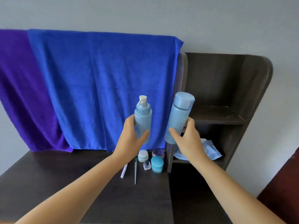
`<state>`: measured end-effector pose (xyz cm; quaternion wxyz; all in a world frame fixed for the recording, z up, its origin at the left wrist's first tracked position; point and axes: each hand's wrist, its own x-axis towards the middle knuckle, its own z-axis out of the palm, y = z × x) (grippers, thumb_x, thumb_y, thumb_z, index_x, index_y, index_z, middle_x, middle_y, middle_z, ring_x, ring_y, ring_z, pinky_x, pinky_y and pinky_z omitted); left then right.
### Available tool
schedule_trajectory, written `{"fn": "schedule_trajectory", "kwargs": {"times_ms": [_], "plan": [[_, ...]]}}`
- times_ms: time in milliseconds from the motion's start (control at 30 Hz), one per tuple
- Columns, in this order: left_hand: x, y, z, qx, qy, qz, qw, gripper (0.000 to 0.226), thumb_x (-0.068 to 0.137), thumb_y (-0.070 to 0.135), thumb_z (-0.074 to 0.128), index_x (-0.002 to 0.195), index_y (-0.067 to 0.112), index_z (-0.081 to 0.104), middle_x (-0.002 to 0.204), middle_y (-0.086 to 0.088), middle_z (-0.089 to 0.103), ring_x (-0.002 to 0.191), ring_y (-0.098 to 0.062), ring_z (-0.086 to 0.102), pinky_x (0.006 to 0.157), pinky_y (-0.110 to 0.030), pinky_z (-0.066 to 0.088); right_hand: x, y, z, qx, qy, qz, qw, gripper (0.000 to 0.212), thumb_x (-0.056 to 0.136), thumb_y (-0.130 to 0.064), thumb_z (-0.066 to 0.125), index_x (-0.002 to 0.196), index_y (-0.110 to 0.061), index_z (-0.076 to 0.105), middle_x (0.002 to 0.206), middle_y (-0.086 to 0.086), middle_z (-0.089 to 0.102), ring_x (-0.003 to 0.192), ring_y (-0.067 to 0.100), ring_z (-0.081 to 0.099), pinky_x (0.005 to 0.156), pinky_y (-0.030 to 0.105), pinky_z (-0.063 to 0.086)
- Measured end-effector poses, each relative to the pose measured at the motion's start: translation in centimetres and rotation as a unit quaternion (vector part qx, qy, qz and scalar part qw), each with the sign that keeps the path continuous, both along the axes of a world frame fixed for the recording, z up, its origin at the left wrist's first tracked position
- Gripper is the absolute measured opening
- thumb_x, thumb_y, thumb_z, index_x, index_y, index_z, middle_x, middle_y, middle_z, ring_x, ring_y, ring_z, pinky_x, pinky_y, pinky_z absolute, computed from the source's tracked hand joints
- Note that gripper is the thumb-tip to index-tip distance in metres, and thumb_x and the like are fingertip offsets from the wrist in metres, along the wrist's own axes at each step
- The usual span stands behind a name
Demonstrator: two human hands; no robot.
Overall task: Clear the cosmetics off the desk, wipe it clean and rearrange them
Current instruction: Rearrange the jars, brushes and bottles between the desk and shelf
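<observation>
Left hand (131, 135) wrapped round pump bottle (143, 120), right hand (186, 136) round capped bottle (179, 117), both held up above desk (48, 175) w/ small jars (157, 164) below. Smooth rigid plastic, prob. light but slippery; grip mid-body, not pump head.

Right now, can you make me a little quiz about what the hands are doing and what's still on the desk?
1. True or false: both hands hold bottles above the desk.
2. Which bottle has a pump top? A) the one in the left hand B) the one in the right hand
3. Fill in: the teal jar stands on the ____.

Key:
1. True: the pump bottle and the capped bottle are both lifted.
2. A
3. desk
</observation>
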<state>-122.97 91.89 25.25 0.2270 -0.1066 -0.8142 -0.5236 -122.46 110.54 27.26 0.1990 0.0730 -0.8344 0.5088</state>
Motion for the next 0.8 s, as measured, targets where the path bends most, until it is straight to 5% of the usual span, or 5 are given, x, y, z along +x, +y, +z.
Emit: {"fn": "schedule_trajectory", "kwargs": {"times_ms": [200, 400, 567, 667, 800], "plan": [[2.0, -12.2, -4.7, -0.069, -0.074, 0.050, 0.994, 0.043, 0.081, 0.023, 0.064, 0.117, 0.021, 0.040, 0.112, 0.005, 0.046, 0.101, -0.011, 0.049, 0.086, -0.041, 0.049, 1.0, -12.2, -5.8, -0.018, -0.082, 0.044, 0.996, 0.039, 0.083, -0.024, 0.066, 0.111, -0.020, 0.038, 0.099, -0.005, 0.053, 0.087, 0.011, 0.053, 0.068, 0.019, 0.036], [-0.3, -16.9, -10.1, -0.054, -0.156, 0.069, 0.984, 0.042, 0.082, 0.023, 0.062, 0.117, 0.018, 0.041, 0.113, 0.003, 0.047, 0.099, -0.013, 0.050, 0.085, -0.039, 0.049, -1.7, -16.7, -11.1, 0.004, -0.156, 0.038, 0.987, 0.038, 0.083, -0.018, 0.066, 0.107, -0.021, 0.037, 0.093, -0.012, 0.050, 0.082, 0.002, 0.051, 0.062, 0.008, 0.040], [-4.7, -18.2, -15.8, -0.010, -0.230, 0.051, 0.972, 0.035, 0.080, 0.019, 0.064, 0.106, 0.024, 0.042, 0.107, 0.000, 0.053, 0.100, -0.016, 0.054, 0.087, -0.043, 0.050, -5.8, -18.7, -15.9, 0.011, -0.207, 0.051, 0.977, 0.036, 0.085, -0.007, 0.063, 0.108, -0.014, 0.037, 0.083, -0.013, 0.048, 0.058, -0.001, 0.052, 0.051, 0.002, 0.039], [-7.3, -18.8, -18.4, 0.010, -0.262, 0.041, 0.964, 0.038, 0.080, 0.015, 0.065, 0.103, 0.033, 0.041, 0.108, 0.003, 0.056, 0.102, -0.013, 0.056, 0.090, -0.041, 0.050, -8.6, -20.1, -18.7, 0.004, -0.238, 0.041, 0.970, 0.040, 0.082, -0.008, 0.066, 0.106, -0.018, 0.035, 0.092, -0.004, 0.055, 0.078, 0.016, 0.058, 0.067, 0.009, 0.048], [-10.2, -19.6, -20.6, 0.025, -0.267, 0.030, 0.963, 0.062, 0.080, 0.011, 0.063, 0.102, 0.061, 0.034, 0.113, 0.006, 0.056, 0.107, -0.011, 0.055, 0.094, -0.038, 0.048, -12.0, -21.3, -22.6, -0.002, -0.247, 0.022, 0.969, 0.048, 0.076, -0.014, 0.071, 0.108, -0.025, 0.037, 0.112, 0.007, 0.058, 0.105, 0.023, 0.058, 0.091, 0.043, 0.050]]}}
